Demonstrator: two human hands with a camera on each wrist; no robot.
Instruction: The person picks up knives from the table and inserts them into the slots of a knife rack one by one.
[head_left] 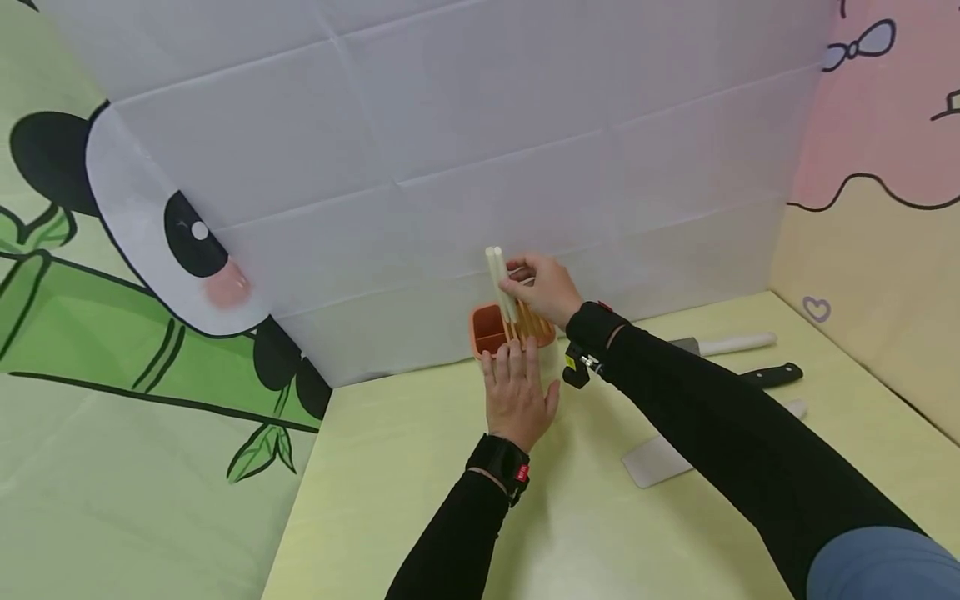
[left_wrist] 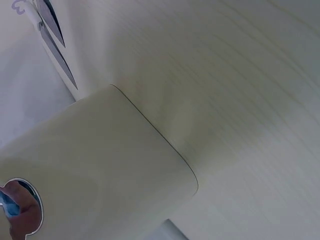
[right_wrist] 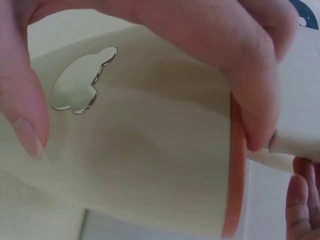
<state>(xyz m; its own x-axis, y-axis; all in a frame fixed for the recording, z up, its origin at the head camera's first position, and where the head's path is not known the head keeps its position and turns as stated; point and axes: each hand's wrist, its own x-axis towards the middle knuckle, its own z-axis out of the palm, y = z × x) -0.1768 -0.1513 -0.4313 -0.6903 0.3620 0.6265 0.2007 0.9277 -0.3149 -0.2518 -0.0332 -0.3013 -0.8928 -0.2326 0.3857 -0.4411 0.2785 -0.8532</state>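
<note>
Fingers of the left hand [head_left: 517,400] lay straight, pressed to the front of the holder with their tips at its rim and grasping nothing; those of the right hand [head_left: 543,287] were bent, thumb and fingertips pinching a pair of pale-topped chopsticks [head_left: 502,287].

Behind everything rose a white wall [head_left: 450,100], creased, with a panda [head_left: 157,217] drawn on its left part. Below it spread the pale yellow table [head_left: 375,467]. Out to the right, partly covered by the black right sleeve [head_left: 675,392], lay a flat-bladed tool [head_left: 656,462], a black-handled knife [head_left: 772,376] and a white-handled knife [head_left: 738,343], all well apart from the hands.

The holder [head_left: 474,333] stood at the back of the table, near the wall, its body pale, its rim and inside orange, with a divider showing at its left end. Several thin wooden-coloured sticks [head_left: 534,323] stood in its right part, beneath the right hand.

The chopsticks were side by side just left of the right palm, their long axis close to upright, tops leaning a little left and lower ends down inside the holder. The right hand was the nearer to their tops; the left was lower, in front of the holder.
</note>
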